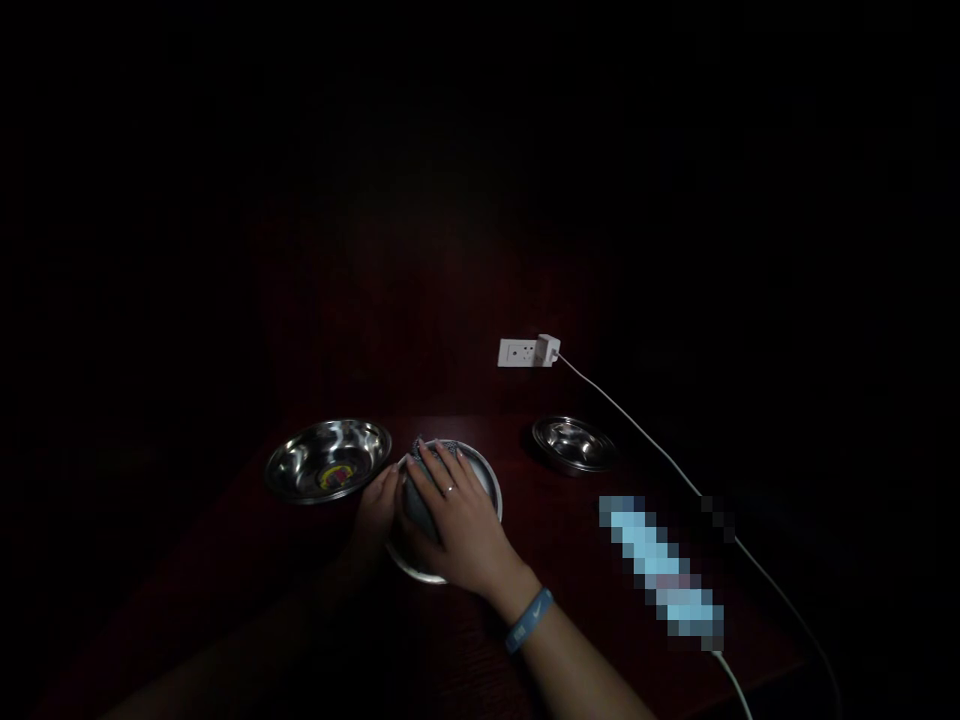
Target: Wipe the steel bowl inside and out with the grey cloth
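Observation:
The scene is very dark. A steel bowl (pixel 484 478) sits on the dark red table (pixel 570 540) in front of me. My right hand (pixel 454 525), with a ring and a blue wristband, lies over the bowl and presses a grey cloth (pixel 429 455) into it, fingers stretched over the cloth. My left hand (pixel 375 515) grips the bowl's left rim, mostly in shadow.
A larger steel bowl (pixel 328 460) with a coloured sticker inside stands to the left. A smaller steel bowl (pixel 574 445) stands to the right. A white socket with a plug (pixel 529 351) is on the wall; its white cable (pixel 675 470) runs down to the right.

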`<state>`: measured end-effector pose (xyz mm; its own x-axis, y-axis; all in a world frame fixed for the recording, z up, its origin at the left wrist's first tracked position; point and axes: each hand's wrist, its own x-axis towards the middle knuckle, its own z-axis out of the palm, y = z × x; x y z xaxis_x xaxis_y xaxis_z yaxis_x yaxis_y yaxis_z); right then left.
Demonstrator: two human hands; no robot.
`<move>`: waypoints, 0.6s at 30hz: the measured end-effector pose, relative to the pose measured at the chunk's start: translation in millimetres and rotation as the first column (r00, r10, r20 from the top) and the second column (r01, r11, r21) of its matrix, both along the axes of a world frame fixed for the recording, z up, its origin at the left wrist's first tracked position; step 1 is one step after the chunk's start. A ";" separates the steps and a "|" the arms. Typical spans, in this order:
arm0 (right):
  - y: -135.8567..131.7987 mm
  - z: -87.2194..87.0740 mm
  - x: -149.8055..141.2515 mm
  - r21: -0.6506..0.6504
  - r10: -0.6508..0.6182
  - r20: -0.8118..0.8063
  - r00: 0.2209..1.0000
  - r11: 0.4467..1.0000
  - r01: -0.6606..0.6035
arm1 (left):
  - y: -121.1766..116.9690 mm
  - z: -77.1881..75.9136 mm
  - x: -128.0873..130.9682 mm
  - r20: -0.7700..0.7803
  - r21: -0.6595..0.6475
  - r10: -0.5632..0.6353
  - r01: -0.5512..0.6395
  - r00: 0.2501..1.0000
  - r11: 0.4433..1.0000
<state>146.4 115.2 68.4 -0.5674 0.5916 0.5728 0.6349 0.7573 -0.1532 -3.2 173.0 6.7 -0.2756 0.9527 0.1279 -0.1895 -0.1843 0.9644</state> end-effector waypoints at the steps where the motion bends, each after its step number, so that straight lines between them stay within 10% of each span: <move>1: 2.6 -0.6 1.9 -0.004 -0.018 -0.016 1.000 1.000 0.018 | -0.7 0.4 -0.2 -0.005 -0.005 0.000 0.000 1.000 1.000; 11: 28.9 -1.6 40.1 -0.336 -0.261 -0.325 0.909 0.930 0.147 | -14.1 16.4 1.8 -0.008 -0.050 -0.020 0.019 1.000 0.999; 18: 23.9 -4.0 27.3 -0.223 -0.240 -0.313 0.919 0.959 0.174 | -5.3 2.0 1.1 0.010 -0.015 0.027 -0.027 1.000 1.000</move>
